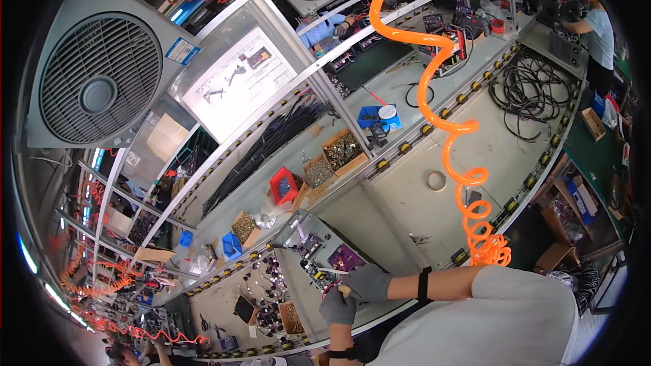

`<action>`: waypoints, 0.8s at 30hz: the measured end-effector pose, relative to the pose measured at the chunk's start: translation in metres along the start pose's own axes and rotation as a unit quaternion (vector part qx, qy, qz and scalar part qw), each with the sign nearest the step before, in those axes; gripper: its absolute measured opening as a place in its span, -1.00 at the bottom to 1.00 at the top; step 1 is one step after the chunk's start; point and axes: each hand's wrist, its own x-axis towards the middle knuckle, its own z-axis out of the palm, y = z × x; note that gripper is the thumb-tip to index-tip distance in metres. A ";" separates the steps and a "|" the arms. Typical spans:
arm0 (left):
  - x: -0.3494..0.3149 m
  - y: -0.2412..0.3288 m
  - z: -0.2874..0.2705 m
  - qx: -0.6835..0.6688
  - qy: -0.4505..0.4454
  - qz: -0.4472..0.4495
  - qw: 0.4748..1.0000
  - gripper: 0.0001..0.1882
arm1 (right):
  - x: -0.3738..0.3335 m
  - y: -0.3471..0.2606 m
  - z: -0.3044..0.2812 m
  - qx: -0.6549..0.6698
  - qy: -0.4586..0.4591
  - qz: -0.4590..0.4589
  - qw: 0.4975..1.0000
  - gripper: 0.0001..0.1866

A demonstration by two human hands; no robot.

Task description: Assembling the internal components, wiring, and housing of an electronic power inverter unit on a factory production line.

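Observation:
Both of my hands wear grey gloves and meet close together at the near edge of an open grey metal housing [352, 247]. A purple circuit board [344, 257] is inside it, with a second board carrying dark parts [308, 247] beside it. My right hand [370, 282] reaches in from the right, fingers closed, near a thin white piece [331, 270] at the board's edge. Just below it, my left hand [338, 307] is closed, with small reddish bits at its fingertips. What either hand grips is too small and covered to make out.
Left of the housing lie many small wired parts [271, 285] and a box of small pieces [291, 318]. Beyond stand a red bin [283, 186], a blue bin [231, 246] and screw boxes [342, 150]. An orange coiled hose [444, 125] hangs on the right. A person [597, 34] stands far right.

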 end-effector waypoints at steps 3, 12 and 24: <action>-0.002 -0.004 0.003 0.012 0.021 -0.011 1.000 -0.81 | 0.005 0.004 0.010 -0.034 -0.016 -0.013 0.999 -0.63; 0.002 -0.012 0.005 -0.009 0.094 0.029 0.995 -0.79 | 0.010 0.009 0.025 -0.008 0.054 -0.061 0.997 -0.67; -0.006 -0.034 0.010 0.022 0.118 0.008 0.993 -0.72 | 0.019 -0.004 0.036 -0.011 -0.006 -0.061 0.998 -0.63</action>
